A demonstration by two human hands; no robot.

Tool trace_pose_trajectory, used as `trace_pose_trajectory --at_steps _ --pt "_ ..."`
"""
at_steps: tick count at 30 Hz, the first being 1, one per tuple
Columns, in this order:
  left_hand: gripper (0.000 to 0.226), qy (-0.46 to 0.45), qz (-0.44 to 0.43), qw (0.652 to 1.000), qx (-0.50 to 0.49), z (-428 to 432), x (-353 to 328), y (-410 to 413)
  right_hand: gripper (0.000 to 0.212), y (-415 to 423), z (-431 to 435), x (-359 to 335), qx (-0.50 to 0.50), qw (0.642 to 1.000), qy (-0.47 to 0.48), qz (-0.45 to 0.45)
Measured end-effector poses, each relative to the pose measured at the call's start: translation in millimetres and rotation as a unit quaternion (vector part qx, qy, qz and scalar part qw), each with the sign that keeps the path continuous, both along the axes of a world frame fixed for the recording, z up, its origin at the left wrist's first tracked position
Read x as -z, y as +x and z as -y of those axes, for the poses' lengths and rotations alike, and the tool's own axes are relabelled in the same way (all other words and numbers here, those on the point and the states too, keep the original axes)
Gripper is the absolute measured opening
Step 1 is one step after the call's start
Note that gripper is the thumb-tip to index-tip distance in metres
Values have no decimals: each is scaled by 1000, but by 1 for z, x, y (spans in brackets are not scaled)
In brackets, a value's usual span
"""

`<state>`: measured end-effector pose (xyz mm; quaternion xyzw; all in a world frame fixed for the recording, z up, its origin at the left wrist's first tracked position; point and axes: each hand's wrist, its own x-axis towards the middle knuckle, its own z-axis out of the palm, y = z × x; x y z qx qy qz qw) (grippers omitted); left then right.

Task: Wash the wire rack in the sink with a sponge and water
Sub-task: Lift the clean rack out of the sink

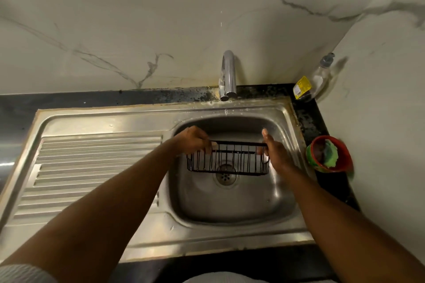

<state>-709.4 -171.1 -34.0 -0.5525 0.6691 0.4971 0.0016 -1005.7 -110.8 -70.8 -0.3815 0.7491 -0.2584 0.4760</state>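
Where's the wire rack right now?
Head view, centre-right: the wire rack is held over the sink basin, above the drain and in front of the faucet, left hand gripping its left end, right hand its right.

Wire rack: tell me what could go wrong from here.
1. The left hand and right hand hold the wire rack by its ends over the sink; freeing one for the sponge may let it tip or drop.
2. The sponge sits in a red bowl on the narrow counter strip; a hurried reach could knock it over.
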Motion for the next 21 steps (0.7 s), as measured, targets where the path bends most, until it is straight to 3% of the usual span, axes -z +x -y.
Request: trace_pose_trajectory --at_steps 3,6,10,13,15,18,21 --pt "24 86 -73 993 -45 1 -20 2 58 -2 9 -17 35 994 -25 97" --pt "40 155 -115 977 -89 -4 -28 6 44 -9 11 -27 108 965 -53 231" --pt "74 158 -289 900 -286 -30 -5 19 54 -28 -2 -20 148 951 35 269" --pt "110 183 -255 908 -277 -62 14 15 57 -31 -15 -8 248 920 99 286" --pt "119 161 -256 908 -290 -73 21 7 58 -22 -22 -6 271 910 128 287" --pt "123 100 -202 921 -317 -71 22 -1 61 -9 -28 -6 256 919 119 276" --pt "125 131 -159 916 -344 -59 22 4 69 5 -32 -23 214 945 79 236"
